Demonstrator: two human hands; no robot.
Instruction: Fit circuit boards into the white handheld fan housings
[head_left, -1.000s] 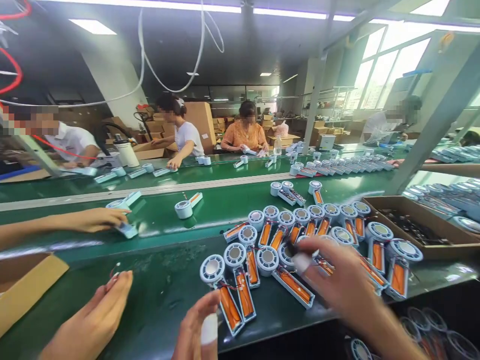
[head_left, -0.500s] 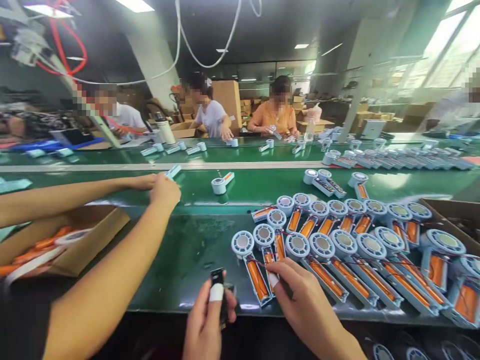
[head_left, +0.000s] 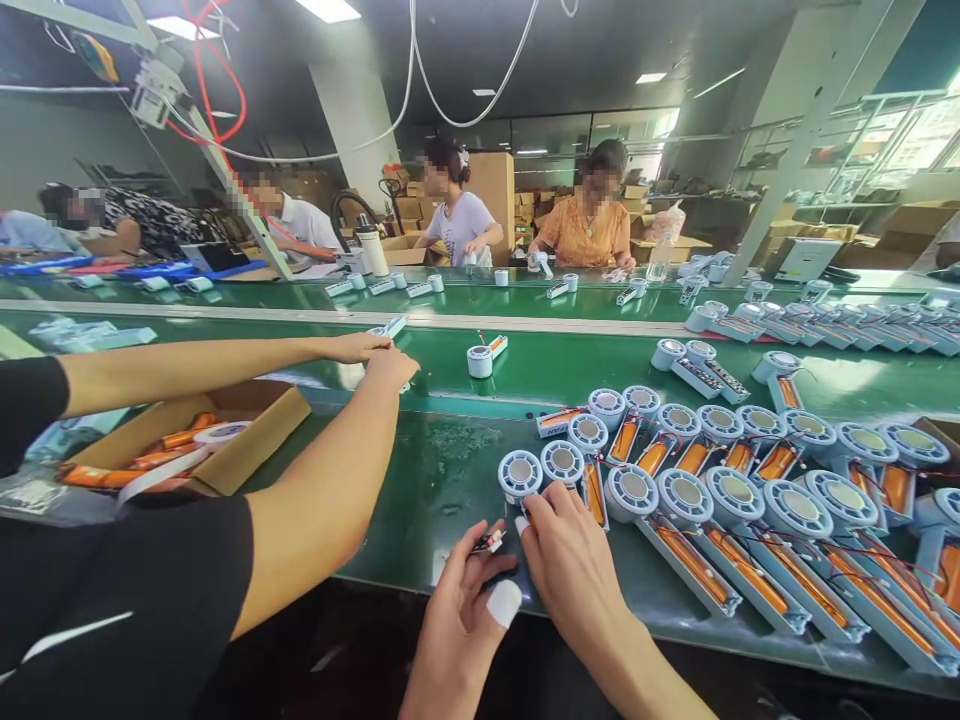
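Observation:
My left hand, white tape round its thumb, holds a small circuit board at its fingers, low over the bench edge. The thumb stands apart from the board. Just right of it, my right hand has its fingers curled over the handle of a light-blue handheld fan at the near left of the group. That fan's round head faces up; its handle is mostly hidden under my hand. Beside it lie several similar open fans with orange battery cells and thin red and dark wires in their handles.
A co-worker's arms reach across from the left to the green conveyor. A cardboard box with orange cells stands under them. One fan sits on the conveyor. People work along the far side.
The view has swung left. My right hand has moved onto the near-left fan and covers its handle. My left hand has turned, its thumb moving off the dark piece it gripped.

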